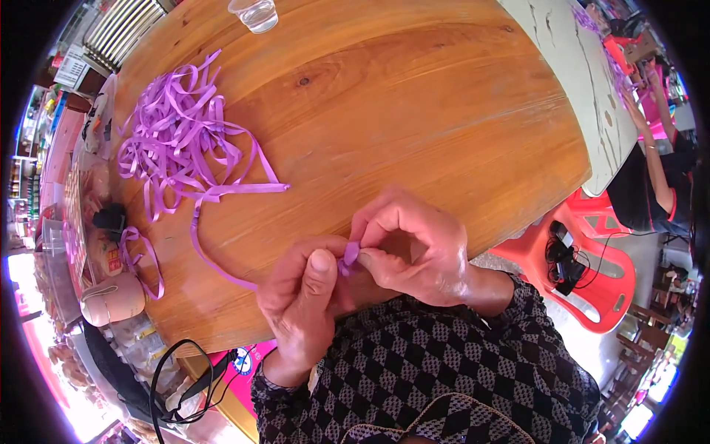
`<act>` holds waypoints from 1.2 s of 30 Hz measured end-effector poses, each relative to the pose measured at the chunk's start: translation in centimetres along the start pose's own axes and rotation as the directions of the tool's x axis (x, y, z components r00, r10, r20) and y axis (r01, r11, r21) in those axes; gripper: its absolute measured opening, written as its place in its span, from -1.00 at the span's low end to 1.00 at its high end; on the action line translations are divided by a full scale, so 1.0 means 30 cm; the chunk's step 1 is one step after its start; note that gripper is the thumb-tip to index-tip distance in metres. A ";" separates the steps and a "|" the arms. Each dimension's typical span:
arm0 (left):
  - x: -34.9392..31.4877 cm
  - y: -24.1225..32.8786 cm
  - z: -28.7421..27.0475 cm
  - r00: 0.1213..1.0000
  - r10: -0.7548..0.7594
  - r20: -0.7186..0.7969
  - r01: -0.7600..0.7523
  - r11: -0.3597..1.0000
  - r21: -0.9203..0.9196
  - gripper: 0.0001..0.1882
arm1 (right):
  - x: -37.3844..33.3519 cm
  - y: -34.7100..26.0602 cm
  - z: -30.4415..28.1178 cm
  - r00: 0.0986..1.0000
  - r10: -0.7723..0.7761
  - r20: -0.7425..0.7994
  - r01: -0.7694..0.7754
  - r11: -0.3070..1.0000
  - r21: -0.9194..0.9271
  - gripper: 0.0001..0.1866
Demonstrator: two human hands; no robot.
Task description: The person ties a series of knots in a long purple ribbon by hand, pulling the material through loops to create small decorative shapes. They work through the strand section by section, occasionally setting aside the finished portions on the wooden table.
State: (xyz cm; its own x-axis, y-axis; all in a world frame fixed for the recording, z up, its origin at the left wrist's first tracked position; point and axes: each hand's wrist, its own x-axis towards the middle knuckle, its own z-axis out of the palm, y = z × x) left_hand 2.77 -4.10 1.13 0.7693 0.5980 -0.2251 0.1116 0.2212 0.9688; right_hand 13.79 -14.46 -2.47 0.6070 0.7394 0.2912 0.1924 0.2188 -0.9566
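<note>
A purple ribbon (347,259) is pinched between my two hands at the near edge of the wooden table, where it looks looped or knotted. My left hand (299,296) is closed on it, thumb pointing up. Thumb and forefinger of my right hand (418,251) grip the same ribbon from the other side. From my left hand a length of ribbon (214,261) curves back over the table to a tangled heap of purple ribbon (177,133) at the far left. A flat ribbon end (259,188) sticks out of that heap.
The wooden table (414,111) carries a clear plastic cup (257,16) at its far edge. A short ribbon loop (151,259) and a pinkish rounded container (112,300) are at left. A red plastic chair (592,274) holds black items. Another person's arm (652,166) reaches over a marble-patterned table (569,81).
</note>
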 end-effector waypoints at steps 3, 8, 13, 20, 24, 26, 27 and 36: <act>0.008 -0.009 -0.012 0.905 0.386 -0.180 -0.339 0.908 0.244 -0.81 | -0.005 -0.010 -0.003 0.985 0.158 0.063 -0.166 0.971 0.173 -0.86; 0.029 0.028 -0.054 0.860 0.435 -0.267 -0.425 0.900 0.097 -0.84 | -0.026 -0.015 -0.013 0.955 0.194 0.226 -0.242 0.948 0.208 -0.86; 0.033 0.045 -0.100 0.718 0.600 -0.353 -0.483 0.795 0.367 -0.89 | -0.014 -0.037 -0.038 0.937 0.147 0.316 -0.187 0.977 0.099 -0.83; 0.025 0.048 -0.135 0.797 0.566 0.211 -0.447 0.316 0.837 -0.69 | 0.007 0.025 -0.017 0.958 -0.204 0.203 0.243 0.951 -0.191 -0.75; 0.027 0.033 -0.102 0.850 0.339 0.404 -0.517 0.687 0.511 -0.65 | 0.015 0.020 0.003 0.912 -0.367 0.185 0.410 0.842 -0.352 -0.71; 0.018 0.009 -0.095 0.959 0.082 0.271 -0.204 0.864 0.461 -0.64 | 0.025 0.010 0.000 0.896 -0.389 0.213 0.443 0.813 -0.379 -0.72; 0.016 0.019 -0.092 0.960 0.084 0.268 -0.204 0.864 0.461 -0.64 | 0.029 0.006 -0.001 0.882 -0.407 0.238 0.471 0.782 -0.408 -0.72; 0.044 0.022 -0.082 0.835 0.381 0.396 -0.549 0.617 0.564 -0.80 | 0.041 -0.012 -0.015 0.819 -0.476 0.319 0.573 0.673 -0.467 -0.76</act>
State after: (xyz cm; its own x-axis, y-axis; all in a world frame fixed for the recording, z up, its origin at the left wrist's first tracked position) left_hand 2.30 -1.26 1.22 0.9341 0.2792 0.2224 0.0016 -0.6262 0.7797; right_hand 14.82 -13.91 -1.76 0.1600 0.7046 0.6913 0.8378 0.2734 -0.4725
